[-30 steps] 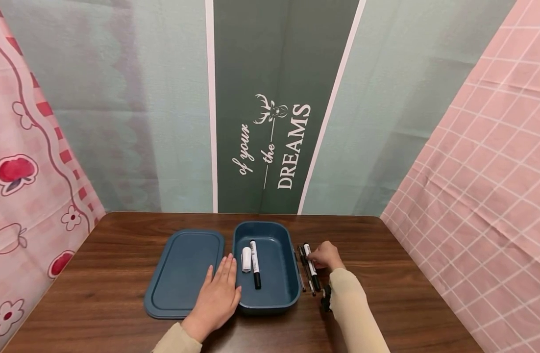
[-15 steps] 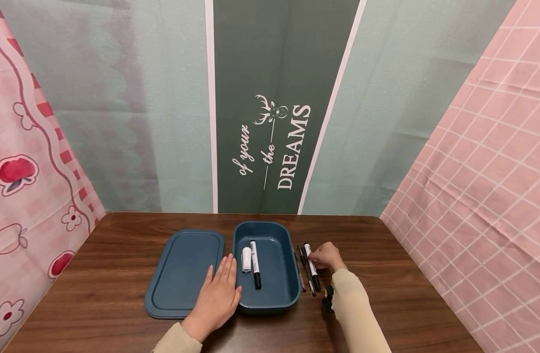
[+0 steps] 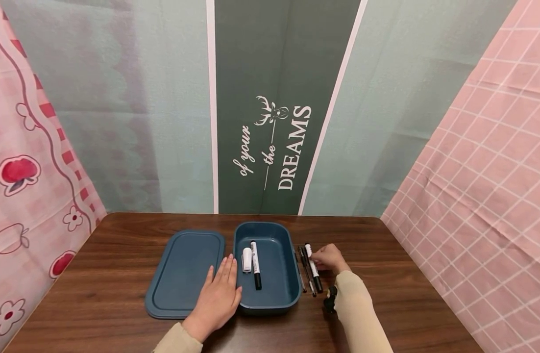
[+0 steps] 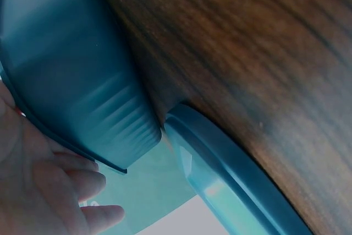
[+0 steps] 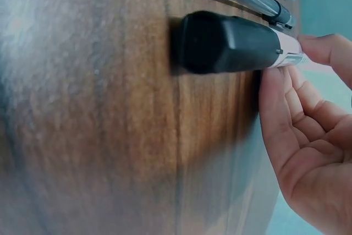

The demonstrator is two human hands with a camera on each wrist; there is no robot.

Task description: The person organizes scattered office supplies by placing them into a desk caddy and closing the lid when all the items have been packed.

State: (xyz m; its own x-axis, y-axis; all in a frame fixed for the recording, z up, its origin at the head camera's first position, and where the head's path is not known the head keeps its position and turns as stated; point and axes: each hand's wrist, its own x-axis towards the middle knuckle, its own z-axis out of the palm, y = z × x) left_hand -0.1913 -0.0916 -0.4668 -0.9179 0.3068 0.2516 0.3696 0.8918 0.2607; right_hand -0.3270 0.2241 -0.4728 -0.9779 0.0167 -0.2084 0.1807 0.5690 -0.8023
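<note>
My left hand [image 3: 219, 296] lies with straight fingers along the left rim of a blue rectangular box [image 3: 276, 289]; in the left wrist view its fingers [image 4: 88, 182] touch that rim. Inside the box are a white marker [image 3: 255, 260] with a black cap and a short white object [image 3: 246, 260] whose kind I cannot tell. Right of the box, my right hand [image 3: 331, 258] pinches another black-capped white marker [image 3: 314, 269] between thumb and fingers. The right wrist view shows this marker's black cap [image 5: 231, 42] low over the wooden table.
A blue lid [image 3: 186, 274] lies flat left of the box, close to it. Slim black pens [image 3: 307, 272] lie between the box and the pinched marker. All stand on a brown wooden table [image 3: 98, 284], with fabric hangings [image 3: 177, 122] behind and at both sides.
My right wrist and sleeve have shifted slightly to the right, and the pinched marker very slightly with them. The left hand, box and lid stay as they were.
</note>
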